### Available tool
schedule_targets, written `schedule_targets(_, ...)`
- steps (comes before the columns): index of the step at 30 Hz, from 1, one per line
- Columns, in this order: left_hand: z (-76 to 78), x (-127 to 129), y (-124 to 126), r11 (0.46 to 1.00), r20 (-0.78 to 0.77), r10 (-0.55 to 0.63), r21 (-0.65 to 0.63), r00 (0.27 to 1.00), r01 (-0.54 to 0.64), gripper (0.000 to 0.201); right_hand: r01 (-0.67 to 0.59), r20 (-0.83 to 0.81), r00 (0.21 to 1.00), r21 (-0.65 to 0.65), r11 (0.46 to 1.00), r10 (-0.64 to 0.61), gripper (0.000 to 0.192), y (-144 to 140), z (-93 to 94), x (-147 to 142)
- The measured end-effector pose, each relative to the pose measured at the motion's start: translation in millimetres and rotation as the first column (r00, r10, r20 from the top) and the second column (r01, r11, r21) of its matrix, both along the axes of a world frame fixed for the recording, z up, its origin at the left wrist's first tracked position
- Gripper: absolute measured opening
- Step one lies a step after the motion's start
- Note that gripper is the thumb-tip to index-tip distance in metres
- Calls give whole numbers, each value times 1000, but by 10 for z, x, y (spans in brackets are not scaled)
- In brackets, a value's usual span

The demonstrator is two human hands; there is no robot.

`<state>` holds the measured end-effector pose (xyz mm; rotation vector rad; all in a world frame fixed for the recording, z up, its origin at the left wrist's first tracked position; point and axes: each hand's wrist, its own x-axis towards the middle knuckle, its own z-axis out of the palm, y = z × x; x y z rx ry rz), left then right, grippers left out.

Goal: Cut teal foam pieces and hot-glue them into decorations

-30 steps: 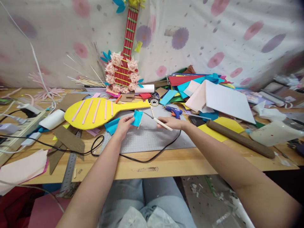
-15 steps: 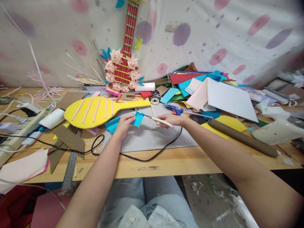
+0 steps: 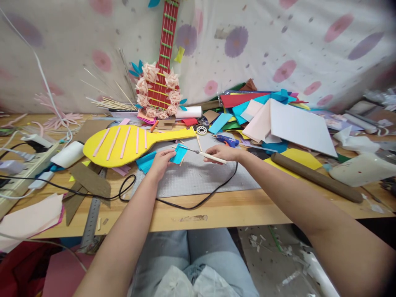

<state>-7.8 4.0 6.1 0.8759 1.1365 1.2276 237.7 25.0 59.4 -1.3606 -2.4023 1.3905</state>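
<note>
My left hand (image 3: 162, 162) pinches a small piece of blue paper (image 3: 178, 154) above the grey cutting mat (image 3: 185, 185). White-handled scissors (image 3: 213, 157) are gripped in my right hand (image 3: 222, 152). Their blades point left and lie across the upper part of the blue paper. Beside my left hand, more blue paper (image 3: 145, 162) rests on the mat's left edge. A yellow guitar-shaped cutout (image 3: 116, 154) with pink strips lies behind and to the left of my hands. A blue glue gun (image 3: 227, 140) lies just behind my right hand.
A red guitar model (image 3: 159, 88) with pale paper flowers leans on the back wall. Coloured sheets and a white board (image 3: 300, 128) are piled at the right, near a brown roll (image 3: 315, 178). A black cable (image 3: 198, 206) crosses the mat; a power strip (image 3: 27, 177) stands left.
The scissor handles have closed together around the blue paper's upper part. Both hands stay in nearly the same place, and the blue paper has tilted slightly.
</note>
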Motion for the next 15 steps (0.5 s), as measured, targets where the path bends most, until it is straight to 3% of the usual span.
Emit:
schedule_targets(10, -24, -4, -8, 995, -100, -91, 21, 991, 94, 31, -60, -42, 997, -69, 996, 57, 47, 17, -1, -46)
schedule_targets(15, -32, -4, -6, 991, -55, -133, 26, 990, 135, 32, -51, -30, 998, -35, 998, 50, 47, 28, -9, -71)
